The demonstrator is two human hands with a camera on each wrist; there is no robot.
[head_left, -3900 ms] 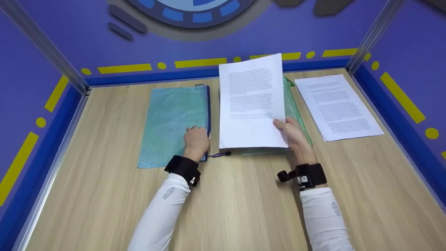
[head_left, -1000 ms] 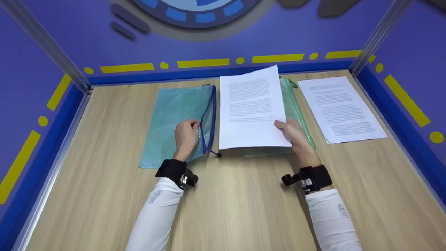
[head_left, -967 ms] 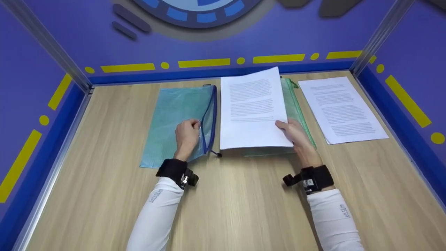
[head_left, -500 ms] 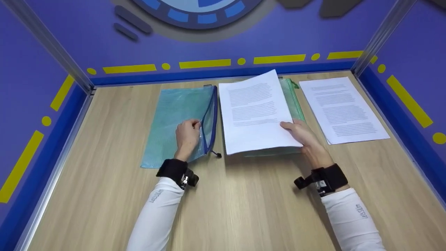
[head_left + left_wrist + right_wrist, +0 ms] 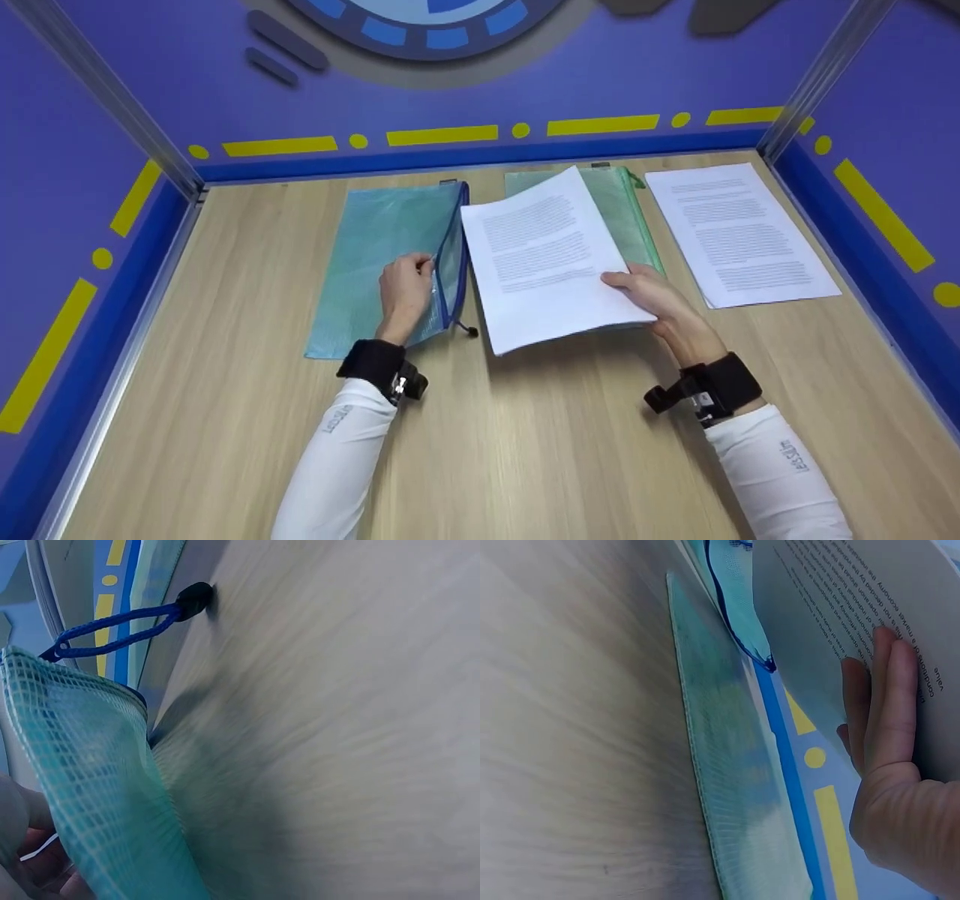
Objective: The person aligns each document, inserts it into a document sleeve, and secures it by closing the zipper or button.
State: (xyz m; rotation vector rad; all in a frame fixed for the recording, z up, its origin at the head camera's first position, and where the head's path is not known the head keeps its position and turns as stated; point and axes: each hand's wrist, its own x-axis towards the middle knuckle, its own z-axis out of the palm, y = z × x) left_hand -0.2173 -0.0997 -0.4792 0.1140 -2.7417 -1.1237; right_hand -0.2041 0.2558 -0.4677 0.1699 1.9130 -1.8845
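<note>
In the head view my left hand (image 5: 406,289) pinches the upper layer of a blue-green mesh zipper pouch (image 5: 367,247), holding its mouth apart along the dark blue zipper edge. The left wrist view shows the raised mesh corner and a blue cord zipper pull (image 5: 120,630). My right hand (image 5: 652,294) grips a stack of printed paper (image 5: 544,307) at its lower right, thumb on top and fingers spread beneath, as the right wrist view shows. The tilted stack's left corner overlaps the pouch's zipper edge. Partly under it lies a green-edged mesh pouch (image 5: 619,202).
A second stack of printed paper (image 5: 739,232) lies at the right of the wooden table (image 5: 510,450). Purple panels (image 5: 480,90) with yellow marks enclose the back and both sides.
My left hand has lifted the pouch's upper layer, parting its mouth. My right hand has lowered the paper stack, turned it and brought its far end left toward the pouch mouth.
</note>
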